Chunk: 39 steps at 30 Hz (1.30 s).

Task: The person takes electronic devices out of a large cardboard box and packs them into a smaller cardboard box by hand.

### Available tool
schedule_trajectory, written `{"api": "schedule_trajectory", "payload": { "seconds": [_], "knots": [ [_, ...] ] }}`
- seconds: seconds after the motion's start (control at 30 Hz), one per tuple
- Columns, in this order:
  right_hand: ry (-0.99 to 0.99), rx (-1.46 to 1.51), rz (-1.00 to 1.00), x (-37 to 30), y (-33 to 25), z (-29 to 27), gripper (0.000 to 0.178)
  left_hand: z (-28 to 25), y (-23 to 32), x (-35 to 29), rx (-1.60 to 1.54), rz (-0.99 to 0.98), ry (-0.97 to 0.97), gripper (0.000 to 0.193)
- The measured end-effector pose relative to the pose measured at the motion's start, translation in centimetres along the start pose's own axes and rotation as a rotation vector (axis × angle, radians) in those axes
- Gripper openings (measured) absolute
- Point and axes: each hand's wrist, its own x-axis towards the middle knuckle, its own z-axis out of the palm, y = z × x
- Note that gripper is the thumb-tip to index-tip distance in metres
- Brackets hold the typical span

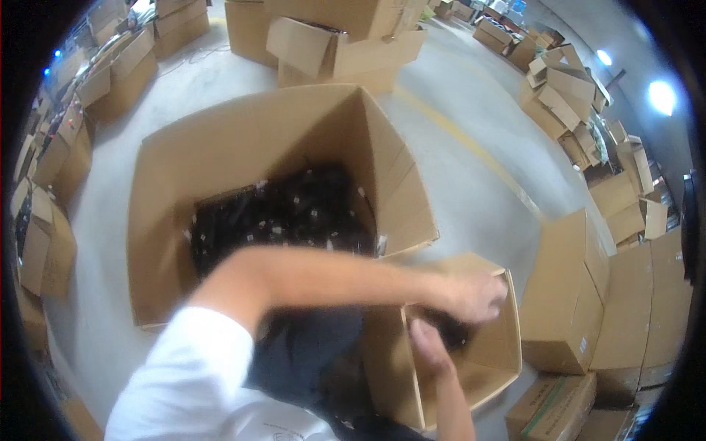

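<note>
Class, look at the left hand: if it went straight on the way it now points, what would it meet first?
The left hand would probably meet the right wall of the small box first, though depth is hard to judge.

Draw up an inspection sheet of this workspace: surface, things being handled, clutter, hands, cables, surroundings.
Surface: pale grey floor with a yellow line.
Things being handled: smaller open carton, dark contents partly hidden; beside it, large open carton holding black items with small white spots.
Clutter: closed cartons at right; below them, a carton with a green stripe.
Hands: left hand and right hand at the smaller carton's opening; left fingers blurred, grip unclear.
Cables: none clearly made out.
Surroundings: open cartons along the left; bright lamps upper right.
</note>
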Motion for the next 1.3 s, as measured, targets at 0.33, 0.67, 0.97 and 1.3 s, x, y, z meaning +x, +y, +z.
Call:
{"api": "schedule_trajectory", "payload": {
  "seconds": [0.33,0.67,0.97,1.3],
  "knots": [
    [0.558,-0.403,-0.192,-1.5,-3.9,5.7,0.069,-21.6,-27.2,-13.8,0.469,-0.669,0.579,0.021],
    [0.562,-0.37,-0.095,-0.3,-3.8,5.7,0.049,-13.3,-40.3,-11.8,1.083,-0.471,0.161,0.047],
    [0.581,-0.443,-0.055,0.1,-3.9,4.7,0.041,-11.9,-44.1,-5.1,1.222,-1.01,-0.001,0.047],
    [0.618,-0.496,-0.123,-0.5,-3.7,5.5,0.041,-13.2,-43.6,-8.7,1.283,-0.771,0.031,0.033]
  ]
}}
